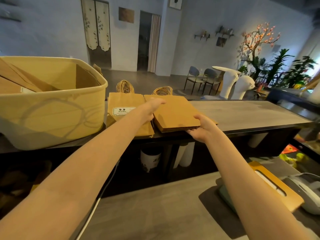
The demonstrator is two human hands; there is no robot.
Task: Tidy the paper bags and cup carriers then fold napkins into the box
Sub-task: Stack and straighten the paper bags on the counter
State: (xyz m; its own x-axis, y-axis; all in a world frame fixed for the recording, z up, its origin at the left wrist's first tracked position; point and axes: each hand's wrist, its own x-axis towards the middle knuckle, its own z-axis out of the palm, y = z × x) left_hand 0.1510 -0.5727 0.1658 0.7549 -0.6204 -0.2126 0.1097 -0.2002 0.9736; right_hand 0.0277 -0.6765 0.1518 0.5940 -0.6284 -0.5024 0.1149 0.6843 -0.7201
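Note:
Two flat stacks of brown paper bags with twisted paper handles lie side by side on the raised counter ledge. The left stack (123,108) carries a white "9.9" label. The right stack (174,111) is plain. My left hand (152,108) rests against the left edge of the right stack, fingers stretched along it. My right hand (201,128) grips the near right corner of that same stack, thumb on top and fingers underneath. No napkins are visible.
A large yellow bin (52,108) holding cardboard pieces stands on the ledge at the left. The grey ledge (251,111) runs on to the right. On the lower counter (155,205) lie a brown box with a slot (275,186) and a white device (311,193). White cups (150,159) stand under the ledge.

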